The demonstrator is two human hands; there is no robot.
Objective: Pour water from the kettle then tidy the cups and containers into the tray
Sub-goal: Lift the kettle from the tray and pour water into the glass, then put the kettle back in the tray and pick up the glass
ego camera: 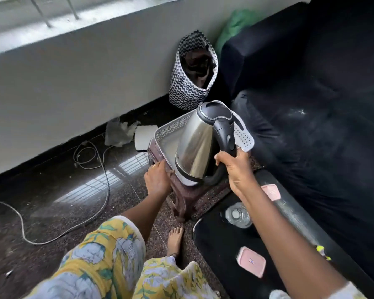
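Over stool, right hand grips tilted kettle; left hand touches tray.

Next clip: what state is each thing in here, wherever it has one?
kettle: lid shut, tilted, held above the tray
right hand: grips the kettle handle
left hand: touches the tray's near edge, grip unclear
tray: sits on the stool
glass: upright on the black table
near pink container: lid on
far pink container: lid on
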